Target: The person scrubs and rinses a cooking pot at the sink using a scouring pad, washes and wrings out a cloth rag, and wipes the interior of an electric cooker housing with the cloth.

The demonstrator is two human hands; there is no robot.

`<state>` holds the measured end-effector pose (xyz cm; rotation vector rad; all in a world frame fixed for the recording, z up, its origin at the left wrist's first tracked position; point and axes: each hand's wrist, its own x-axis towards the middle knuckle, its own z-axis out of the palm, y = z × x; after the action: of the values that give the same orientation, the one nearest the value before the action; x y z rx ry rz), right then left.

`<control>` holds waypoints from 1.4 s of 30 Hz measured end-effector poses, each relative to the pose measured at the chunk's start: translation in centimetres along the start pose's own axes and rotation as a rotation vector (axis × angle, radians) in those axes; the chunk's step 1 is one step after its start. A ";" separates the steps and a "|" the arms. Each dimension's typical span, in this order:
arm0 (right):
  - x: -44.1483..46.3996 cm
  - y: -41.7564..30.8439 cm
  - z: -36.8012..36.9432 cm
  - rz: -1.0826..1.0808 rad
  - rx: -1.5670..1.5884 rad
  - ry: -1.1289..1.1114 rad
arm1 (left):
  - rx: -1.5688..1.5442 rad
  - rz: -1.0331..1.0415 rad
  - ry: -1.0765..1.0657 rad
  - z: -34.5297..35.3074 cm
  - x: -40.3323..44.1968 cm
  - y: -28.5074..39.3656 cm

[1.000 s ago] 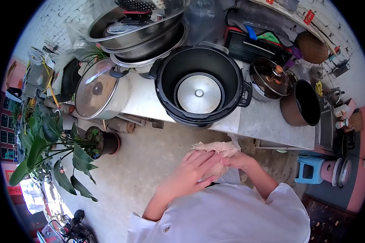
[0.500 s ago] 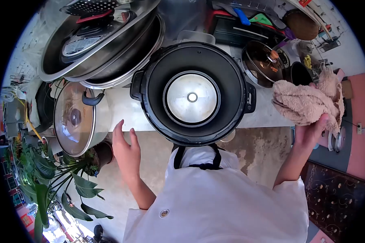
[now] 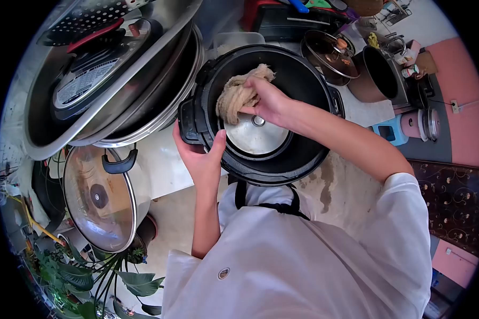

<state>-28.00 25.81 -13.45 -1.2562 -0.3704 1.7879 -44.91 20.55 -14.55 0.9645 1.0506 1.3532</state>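
The black pressure cooker base (image 3: 308, 143) stands lidless on the table in front of me, its silvery round heating plate (image 3: 250, 139) showing at the bottom. My right hand (image 3: 269, 103) reaches inside it, fingers closed around a bunched beige cloth (image 3: 233, 101). That cloth lies over the upper left of the heating plate and the inner wall. With thumb and fingers around the side handle on the cooker's left, my left hand (image 3: 201, 162) grips the rim area. Part of the left fingers is hidden behind the handle.
Stacked steel basins (image 3: 112, 117) lean at the left, above a glass-lidded pot (image 3: 98, 196). At the right are a small lidded pan (image 3: 330, 56) and an open deep pot (image 3: 375, 74). A plastic container (image 3: 239, 40) sits behind the cooker; a leafy plant (image 3: 138, 282) stands lower left.
My right hand has brought the cloth from the far right into the cooker. My left hand has moved from beside the table edge onto the cooker's left handle. The view has shifted slightly.
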 end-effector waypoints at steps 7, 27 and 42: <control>1.1 -0.2 1.6 0.005 -0.188 -0.067 | -0.043 -0.001 0.001 0.0 0.0 -0.1; -0.8 -0.1 4.1 -0.157 -1.398 -0.133 | -0.006 0.012 -0.044 -0.4 -0.2 -0.3; -2.5 0.9 2.8 0.121 -1.520 -0.655 | 0.063 0.050 0.009 -0.5 -1.1 -0.4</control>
<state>-30.59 24.01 -11.32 -1.5095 -2.3614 1.9067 -45.25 19.38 -15.07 1.0377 1.0874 1.3729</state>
